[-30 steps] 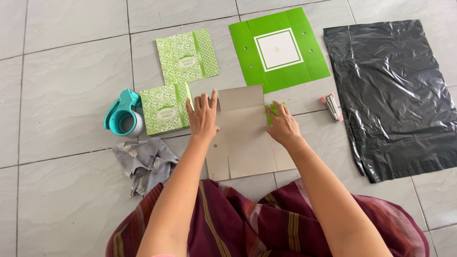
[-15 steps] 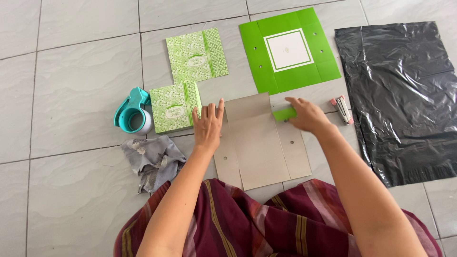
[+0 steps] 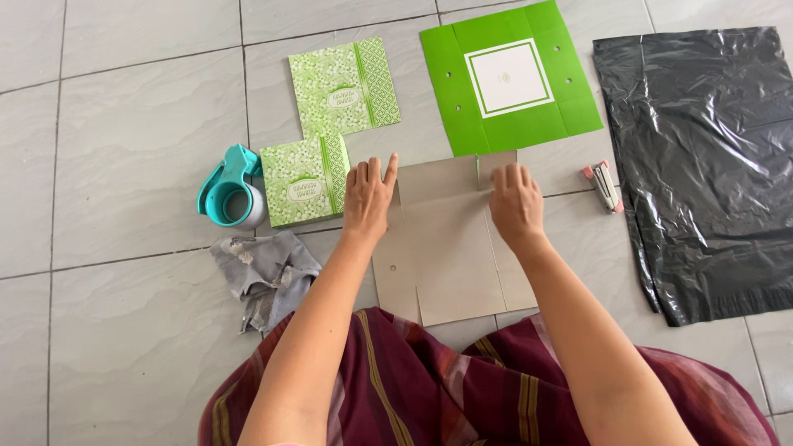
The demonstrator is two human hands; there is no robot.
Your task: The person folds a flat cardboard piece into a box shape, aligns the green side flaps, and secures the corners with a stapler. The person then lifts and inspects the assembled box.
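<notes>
A flat cardboard box blank [image 3: 446, 239] lies grey side up on the tiled floor in front of me, with slits and small holes in its flaps. My left hand [image 3: 368, 202] rests flat on its upper left flap, fingers together. On the upper right flap my right hand [image 3: 515, 202] presses palm down, beside a thin green edge at the slit. Neither hand grips anything.
Another box blank [image 3: 510, 78] lies green side up beyond the grey one. Two green patterned folded boxes [image 3: 344, 85] [image 3: 304, 182] lie at upper left, beside a teal tape dispenser [image 3: 229, 188]. A grey rag [image 3: 266, 274], a small stapler [image 3: 605, 186] and a black plastic bag [image 3: 710, 157] surround me.
My right hand swung the small green flap out to the right, then pressed it down flat at the blank's upper right. My left hand stayed in place.
</notes>
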